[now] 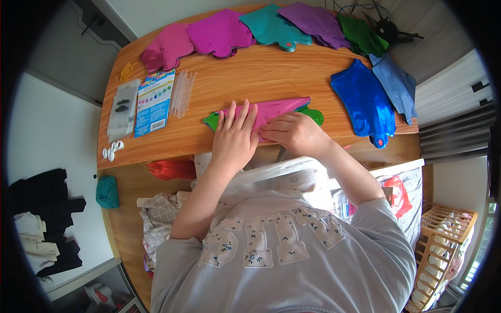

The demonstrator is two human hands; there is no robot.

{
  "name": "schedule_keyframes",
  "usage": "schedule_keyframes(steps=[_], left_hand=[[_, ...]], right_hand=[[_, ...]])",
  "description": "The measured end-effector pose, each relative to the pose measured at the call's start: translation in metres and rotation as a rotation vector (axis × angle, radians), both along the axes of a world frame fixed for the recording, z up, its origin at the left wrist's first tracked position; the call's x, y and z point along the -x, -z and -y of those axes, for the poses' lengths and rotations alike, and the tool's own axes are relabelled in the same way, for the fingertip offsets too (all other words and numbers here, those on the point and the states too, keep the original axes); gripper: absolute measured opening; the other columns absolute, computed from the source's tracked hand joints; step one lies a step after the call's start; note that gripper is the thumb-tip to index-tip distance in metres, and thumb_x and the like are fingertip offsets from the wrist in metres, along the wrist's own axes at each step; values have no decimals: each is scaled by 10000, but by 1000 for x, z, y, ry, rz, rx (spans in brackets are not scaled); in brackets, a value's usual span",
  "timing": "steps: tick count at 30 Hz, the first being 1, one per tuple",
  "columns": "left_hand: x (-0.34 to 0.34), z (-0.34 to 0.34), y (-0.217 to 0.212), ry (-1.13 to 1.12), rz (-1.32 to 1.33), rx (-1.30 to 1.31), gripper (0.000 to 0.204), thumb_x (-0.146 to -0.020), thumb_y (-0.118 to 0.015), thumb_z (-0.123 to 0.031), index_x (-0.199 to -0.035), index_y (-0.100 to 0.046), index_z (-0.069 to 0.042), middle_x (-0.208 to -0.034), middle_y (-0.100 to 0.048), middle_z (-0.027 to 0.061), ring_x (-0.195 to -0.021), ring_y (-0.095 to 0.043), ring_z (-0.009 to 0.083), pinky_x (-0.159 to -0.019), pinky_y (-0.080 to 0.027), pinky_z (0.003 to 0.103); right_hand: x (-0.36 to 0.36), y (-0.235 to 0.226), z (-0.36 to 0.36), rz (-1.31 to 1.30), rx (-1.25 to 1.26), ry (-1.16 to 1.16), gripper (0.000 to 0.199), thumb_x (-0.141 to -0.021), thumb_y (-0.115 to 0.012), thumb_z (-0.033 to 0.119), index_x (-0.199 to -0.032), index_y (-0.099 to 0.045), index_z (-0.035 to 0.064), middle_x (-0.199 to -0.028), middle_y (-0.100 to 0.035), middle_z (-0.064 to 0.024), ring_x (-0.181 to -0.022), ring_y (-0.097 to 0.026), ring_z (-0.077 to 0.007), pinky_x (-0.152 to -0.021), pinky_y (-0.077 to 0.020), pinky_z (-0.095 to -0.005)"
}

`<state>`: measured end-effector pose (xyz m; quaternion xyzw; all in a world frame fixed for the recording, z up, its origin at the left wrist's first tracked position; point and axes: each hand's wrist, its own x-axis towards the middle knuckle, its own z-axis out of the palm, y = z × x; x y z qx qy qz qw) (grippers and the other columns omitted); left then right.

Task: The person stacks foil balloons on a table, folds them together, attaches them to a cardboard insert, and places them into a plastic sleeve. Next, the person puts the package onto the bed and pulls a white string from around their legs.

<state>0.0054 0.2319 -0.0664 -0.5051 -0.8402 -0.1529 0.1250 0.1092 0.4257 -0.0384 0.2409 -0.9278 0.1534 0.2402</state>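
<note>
Near the front edge of the table lies a pink foil balloon [286, 106], flat and folded over, with green foil [315, 116] showing at both ends beneath it. My left hand [236, 135] rests flat on its left part, fingers outstretched and slightly apart. On its near edge, my right hand [301, 134] has its fingers bent together in a pinch on the pink foil; the fingertips are partly hidden. Whether pink and green belong to one balloon or to stacked ones I cannot tell.
Flat foil balloons in pink, magenta [219, 32], teal [274, 26], purple, green and blue [362, 99] line the far and right table edges. At left lie a printed card [154, 104], clear sticks [182, 94], a plastic bag [123, 117], white ribbon rolls [111, 151] and yellow pieces [126, 72].
</note>
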Motion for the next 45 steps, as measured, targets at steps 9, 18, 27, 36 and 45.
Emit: schedule_keyframes(steps=[9, 18, 27, 36, 45], left_hand=[[2, -1, 1, 6, 9, 8, 506, -987, -536, -303, -1430, -509, -61, -1509, -460, 179, -1389, -395, 478, -1132, -345, 591], [-1, 0, -4, -60, 17, 71, 532, -988, -528, -355, -1473, -489, -139, -1526, -452, 164, -1400, -370, 507, -1154, -277, 626], [-6, 5, -14, -201, -40, 193, 560, -981, -474, -499, -1519, -424, -354, -1582, -414, 63, -1410, -339, 549, -1035, -1, 854], [-6, 4, -20, -205, -22, 280, 572, -992, -451, -531, -1535, -392, -360, -1619, -351, 50, -1408, -317, 578, -1015, 34, 866], [-8, -2, -35, -249, 154, 281, 720, -971, -496, -502, -1595, -258, -234, -1601, -381, 83, -1413, -297, 587, -1043, 64, 837]], right_hand=[[22, 14, 58, 38, 293, 550, 366, -851, -592, 94, -1198, -647, -7, -1220, -671, -175, -1178, -606, -349, -1026, -477, -457], [17, 24, 52, 83, 208, 823, 423, -885, -537, 114, -1280, -632, -5, -1344, -636, -138, -1312, -552, -281, -1168, -320, -546], [13, 28, 43, 74, 148, 994, 487, -898, -529, 160, -1343, -583, -28, -1390, -603, -157, -1343, -529, -281, -1201, -208, -584], [20, 32, 39, 153, 88, 1172, 674, -902, -496, 242, -1473, -382, -96, -1503, -460, -256, -1415, -426, -393, -1206, -188, -586], [-18, 18, 63, -140, 139, 749, 539, -767, -658, 108, -1304, -630, 144, -1380, -600, -54, -1356, -501, -271, -1193, -175, -514]])
